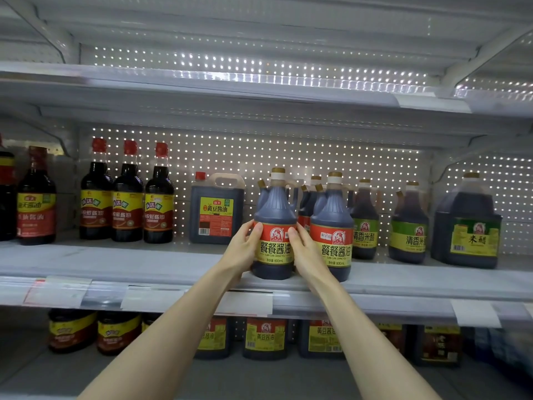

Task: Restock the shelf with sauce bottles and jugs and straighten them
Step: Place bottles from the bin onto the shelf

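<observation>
Soy bottle (pixel 275 243) — gripped between left hand (pixel 243 251), right hand (pixel 307 252).

Dark soy jug (pixel 274 226) — upright, shelf-front (pixel 403 284)

The centre jug (pixel 275 215) carried a red and yellow label reading 餐餐酱油, with CAN CAN JIANG YOU beneath and 净含量 800mL under that. The neighbour jug (pixel 334 220), just right of it, bore the same words and the same 800mL. Left of the centre jug, a square jug (pixel 216 209) showed 黄豆酱油 on yellow. Further left, three tall bottles (pixel 127 203) read 极鲜酱油. Right of the centre jug, two green-labelled jugs (pixel 364 226) read 清香米醋, the second cut off after 米. Below the centre jug, lower-shelf jugs (pixel 321 337) read 黄豆酱油; the price tags (pixel 248 303) were unreadable
</observation>
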Demonstrator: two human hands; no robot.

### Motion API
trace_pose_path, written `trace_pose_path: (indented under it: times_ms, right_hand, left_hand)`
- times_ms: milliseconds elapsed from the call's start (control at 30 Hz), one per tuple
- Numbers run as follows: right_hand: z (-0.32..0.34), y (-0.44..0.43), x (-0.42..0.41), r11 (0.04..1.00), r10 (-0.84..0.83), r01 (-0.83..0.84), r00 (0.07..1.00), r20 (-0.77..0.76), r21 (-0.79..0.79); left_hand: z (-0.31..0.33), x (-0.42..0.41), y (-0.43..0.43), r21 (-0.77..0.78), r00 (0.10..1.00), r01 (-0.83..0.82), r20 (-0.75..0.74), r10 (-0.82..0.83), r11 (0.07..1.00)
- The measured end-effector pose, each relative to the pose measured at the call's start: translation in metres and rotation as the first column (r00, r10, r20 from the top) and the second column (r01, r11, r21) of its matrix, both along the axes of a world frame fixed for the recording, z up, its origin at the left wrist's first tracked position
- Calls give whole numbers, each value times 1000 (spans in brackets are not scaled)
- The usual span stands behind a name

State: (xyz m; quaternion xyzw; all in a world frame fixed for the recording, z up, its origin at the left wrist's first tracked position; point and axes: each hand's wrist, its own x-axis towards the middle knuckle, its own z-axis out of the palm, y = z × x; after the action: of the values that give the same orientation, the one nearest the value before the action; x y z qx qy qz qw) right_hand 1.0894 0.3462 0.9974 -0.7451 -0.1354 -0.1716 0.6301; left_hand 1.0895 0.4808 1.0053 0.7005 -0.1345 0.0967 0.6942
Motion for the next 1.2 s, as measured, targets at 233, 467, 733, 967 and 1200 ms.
trace_pose_path:
  times_ms: [233, 467, 733, 967, 1200]
  right_hand:
    - [5, -2, -7, 999, -24, 24, 1000, -12, 22]
    - [15, -6, -36, 1000, -19, 18, 998, 58, 19]
    - [9, 8, -91, 999, -43, 46, 992, 115, -24]
    - [-24, 16, -137, 999, -37, 38, 996, 86, -12]
    - [-80, 18, -153, 999, -45, 44, 999, -27, -29]
  left_hand:
    - [6, -8, 4, 37, 1000, -22, 9, 22, 999]
    - [10, -39, 21, 132, 987, -126, 113, 111, 983]
    - [-5, -97, 41, 212, 974, -135, 209, 90, 968]
    - [-39, -141, 64, 240, 980, -107, 186, 63, 965]
    - [-91, -156, 79, 247, 992, -85, 116, 57, 965]
